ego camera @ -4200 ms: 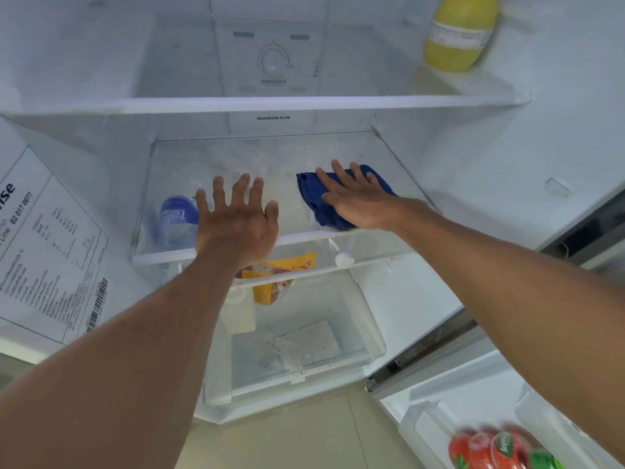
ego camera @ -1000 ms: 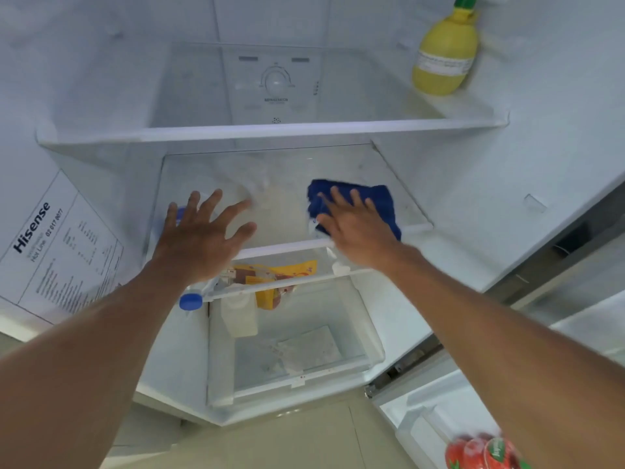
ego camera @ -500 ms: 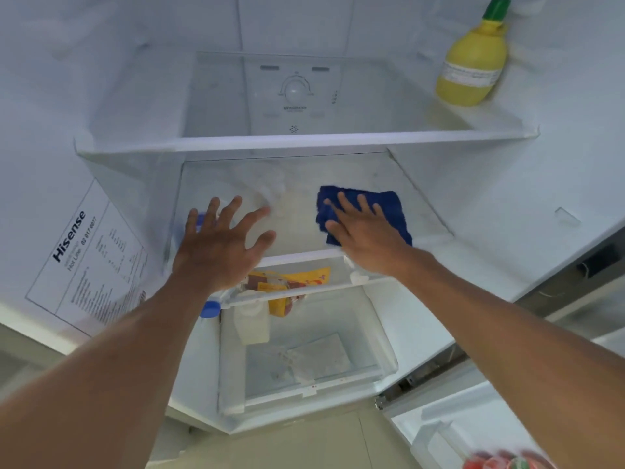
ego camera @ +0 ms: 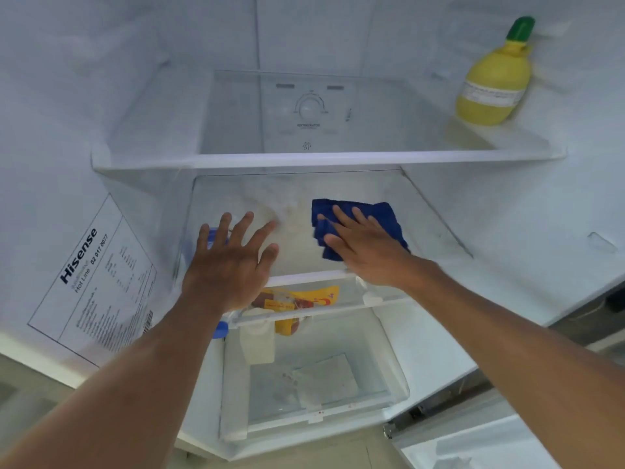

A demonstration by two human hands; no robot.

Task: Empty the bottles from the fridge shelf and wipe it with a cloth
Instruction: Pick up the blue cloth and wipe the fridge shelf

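A folded blue cloth lies on the glass fridge shelf, right of centre. My right hand presses flat on the cloth with fingers spread. My left hand hovers open over the shelf's left front, fingers apart, holding nothing. Behind its fingers a blue-labelled bottle lies at the shelf's left side, mostly hidden. Its blue cap shows below my left wrist. A yellow lemon-shaped bottle with a green cap stands on the upper shelf at the right.
Below the shelf is a clear drawer holding a white bottle and a yellow packet. A label sticker covers the left fridge wall. The thermostat dial is on the back wall.
My right hand has slid the cloth slightly back and right on the shelf. My left hand stays spread over the left front. The view has tilted upward.
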